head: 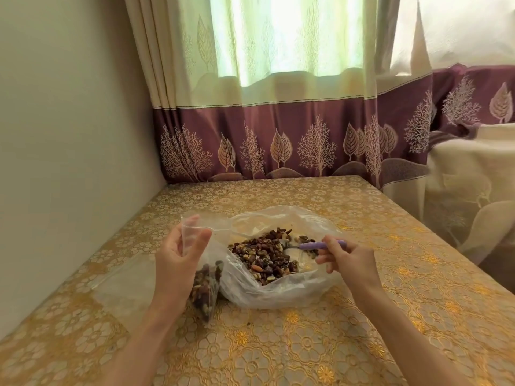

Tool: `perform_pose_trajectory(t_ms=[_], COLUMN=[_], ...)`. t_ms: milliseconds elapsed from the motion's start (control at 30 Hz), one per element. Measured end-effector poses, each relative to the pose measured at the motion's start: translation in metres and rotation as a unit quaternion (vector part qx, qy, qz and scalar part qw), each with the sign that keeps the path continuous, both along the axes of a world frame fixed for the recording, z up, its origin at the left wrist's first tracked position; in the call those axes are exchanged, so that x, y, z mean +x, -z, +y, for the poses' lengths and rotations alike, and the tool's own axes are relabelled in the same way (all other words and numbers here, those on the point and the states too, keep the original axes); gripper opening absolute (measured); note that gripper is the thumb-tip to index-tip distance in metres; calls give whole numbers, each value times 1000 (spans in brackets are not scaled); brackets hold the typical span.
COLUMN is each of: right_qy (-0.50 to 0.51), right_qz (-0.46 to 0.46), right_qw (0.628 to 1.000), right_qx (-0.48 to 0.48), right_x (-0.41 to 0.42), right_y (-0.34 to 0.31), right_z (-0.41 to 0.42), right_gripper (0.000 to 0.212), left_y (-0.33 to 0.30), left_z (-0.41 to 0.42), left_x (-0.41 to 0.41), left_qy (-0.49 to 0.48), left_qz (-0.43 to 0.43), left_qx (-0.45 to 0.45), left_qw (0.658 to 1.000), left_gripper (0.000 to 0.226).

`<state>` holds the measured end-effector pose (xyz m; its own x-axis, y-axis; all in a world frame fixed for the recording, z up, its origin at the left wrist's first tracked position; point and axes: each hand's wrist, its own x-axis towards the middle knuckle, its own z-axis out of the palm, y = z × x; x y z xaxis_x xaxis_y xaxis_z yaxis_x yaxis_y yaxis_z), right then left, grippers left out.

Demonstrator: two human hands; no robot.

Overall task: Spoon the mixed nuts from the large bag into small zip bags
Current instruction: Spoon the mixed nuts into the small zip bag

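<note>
A large clear bag (278, 293) lies open at the middle of the table, with mixed nuts (264, 254) heaped inside. My right hand (347, 256) grips the purple handle of a spoon (312, 245), whose metal bowl lies in the nuts at the bag's right side. My left hand (178, 260) holds a small zip bag (204, 291) upright by its mouth, just left of the large bag and touching it. The small bag's lower part is filled with nuts; its top is held open between thumb and fingers.
The table (362, 330) has a gold floral plastic cover. Flat empty clear bags (125, 280) lie to the left of my left hand. A wall (69, 162) runs along the left, curtains (278, 140) hang behind, and the table's right edge drops off.
</note>
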<state>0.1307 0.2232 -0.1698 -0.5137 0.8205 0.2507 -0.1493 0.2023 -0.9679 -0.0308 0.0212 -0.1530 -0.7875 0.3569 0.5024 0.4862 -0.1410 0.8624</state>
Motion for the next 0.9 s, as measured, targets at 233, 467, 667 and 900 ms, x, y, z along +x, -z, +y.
perform_pose_trajectory(t_ms=[233,467,667,900], right_qy=[-4,66,63,43], right_qz=[-3,15,45,120], right_qw=[1000,998,997,991], right_qx=[-18,19,-19,-52], right_x=[-8,-2,6,5], right_y=[-1,-5,-9,-38], right_z=[-7,-7,-8,-16], right_gripper=[42,42,43,32], left_y=[0,2,6,7], left_z=[-2,-3,-3,-3], left_x=[1,1,-1,3], left_qy=[11,9,19,32], left_qz=[-22,-22,-31,-28], left_qx=[27,27,-4,-34], left_qw=[999,999,999,999], left_gripper=[63,58,94,112])
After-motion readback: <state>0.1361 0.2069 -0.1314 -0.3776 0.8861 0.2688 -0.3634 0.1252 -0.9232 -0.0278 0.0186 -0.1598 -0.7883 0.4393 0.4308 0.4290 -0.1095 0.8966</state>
